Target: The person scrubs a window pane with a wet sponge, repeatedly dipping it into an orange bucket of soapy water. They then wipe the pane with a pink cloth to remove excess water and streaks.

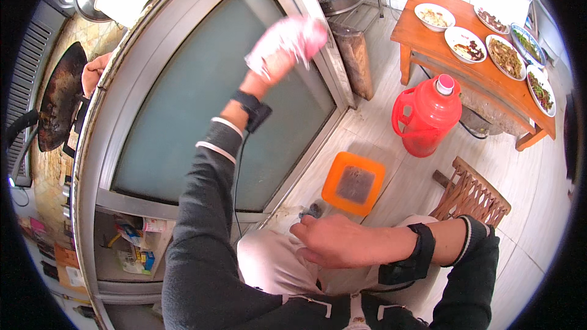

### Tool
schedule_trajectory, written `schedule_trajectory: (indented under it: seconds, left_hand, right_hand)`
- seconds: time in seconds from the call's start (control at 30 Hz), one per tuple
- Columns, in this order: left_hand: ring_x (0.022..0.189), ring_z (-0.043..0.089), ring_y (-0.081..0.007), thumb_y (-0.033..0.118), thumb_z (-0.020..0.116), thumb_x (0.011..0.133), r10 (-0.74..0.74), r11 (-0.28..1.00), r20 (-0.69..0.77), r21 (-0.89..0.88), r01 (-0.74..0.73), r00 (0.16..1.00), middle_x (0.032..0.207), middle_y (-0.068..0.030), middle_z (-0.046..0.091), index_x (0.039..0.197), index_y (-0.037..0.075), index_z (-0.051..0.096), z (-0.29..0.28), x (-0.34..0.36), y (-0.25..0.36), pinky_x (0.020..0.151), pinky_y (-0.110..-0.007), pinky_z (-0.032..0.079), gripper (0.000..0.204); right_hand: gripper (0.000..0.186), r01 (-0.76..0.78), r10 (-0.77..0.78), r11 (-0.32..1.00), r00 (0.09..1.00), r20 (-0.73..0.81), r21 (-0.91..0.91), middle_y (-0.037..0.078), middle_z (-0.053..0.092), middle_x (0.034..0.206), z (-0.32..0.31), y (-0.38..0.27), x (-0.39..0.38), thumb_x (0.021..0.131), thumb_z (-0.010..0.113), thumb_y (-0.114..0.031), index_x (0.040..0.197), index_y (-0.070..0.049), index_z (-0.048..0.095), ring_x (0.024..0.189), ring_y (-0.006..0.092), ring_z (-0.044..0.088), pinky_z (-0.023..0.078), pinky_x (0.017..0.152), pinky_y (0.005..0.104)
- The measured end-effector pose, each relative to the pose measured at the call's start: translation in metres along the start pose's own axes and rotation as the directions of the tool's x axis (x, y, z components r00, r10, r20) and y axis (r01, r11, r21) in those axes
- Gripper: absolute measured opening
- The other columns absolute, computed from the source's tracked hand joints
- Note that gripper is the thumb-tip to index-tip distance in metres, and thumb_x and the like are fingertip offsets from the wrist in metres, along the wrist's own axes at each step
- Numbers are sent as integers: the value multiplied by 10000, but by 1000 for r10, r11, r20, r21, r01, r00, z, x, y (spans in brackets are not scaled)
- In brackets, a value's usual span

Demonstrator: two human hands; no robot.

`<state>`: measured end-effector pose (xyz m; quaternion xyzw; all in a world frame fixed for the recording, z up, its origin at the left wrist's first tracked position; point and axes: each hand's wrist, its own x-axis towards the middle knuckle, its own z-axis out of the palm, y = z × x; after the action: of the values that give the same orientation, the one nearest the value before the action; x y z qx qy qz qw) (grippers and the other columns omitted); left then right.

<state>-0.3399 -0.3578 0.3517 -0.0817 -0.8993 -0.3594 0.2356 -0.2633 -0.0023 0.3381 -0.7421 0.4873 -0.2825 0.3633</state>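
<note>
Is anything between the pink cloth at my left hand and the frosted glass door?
Nothing visible is. The pink cloth at your left hand shows directly over the glass door; the dark cord by your wristband hangs lower, clear of the cloth. Whether cloth and door touch, I can't tell.

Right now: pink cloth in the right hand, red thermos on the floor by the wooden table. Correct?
Wrong hand: the head view shows the pink cloth in the left hand. The red thermos is on the floor by the wooden table, as you say.
</note>
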Motion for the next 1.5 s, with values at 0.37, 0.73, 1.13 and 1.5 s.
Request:
schedule_trajectory:
  seconds: [0.37, 0.73, 1.13, 1.5]
  left_hand:
    - [1455, 211, -291, 159, 526, 834, 168, -33, -22, 999, 28, 986, 1562, -155, 256, 1496, -2, 267, 7, 31, -42, 1177, -409, 207, 729]
    - [1149, 603, -248, 209, 539, 890, -793, 299, 209, 952, 68, 573, 1213, -141, 641, 1255, 54, 584, 120, -76, -132, 997, -386, 450, 399]
    - [1078, 597, -242, 166, 557, 898, -199, 576, 268, 810, -109, 943, 1138, -114, 623, 1155, 48, 589, 127, -94, -98, 963, -349, 471, 284]
    - [702, 710, -256, 152, 601, 809, -473, 98, -37, 991, 94, 881, 738, -102, 696, 838, 94, 675, 71, -79, -86, 587, -386, 563, 99]
  right_hand:
    - [225, 50, -48, 998, 997, -64, 28, 263, 596, 910, -5, 6, 4, 825, 545, -107, 953, 78, 538, 786, 420, 643, 526, 658, 475]
    - [302, 58, -55, 996, 997, -46, 74, 276, 584, 886, -5, 8, -2, 779, 626, -110, 966, 102, 519, 743, 413, 652, 533, 609, 453]
    - [227, 64, -64, 998, 998, 13, 13, 201, 521, 781, -13, 5, -9, 833, 583, -99, 918, 77, 469, 650, 362, 610, 497, 502, 426]
    - [250, 147, -145, 989, 987, -72, 30, 202, 527, 763, -6, 18, 4, 780, 622, -87, 903, 80, 483, 643, 349, 604, 492, 489, 416]
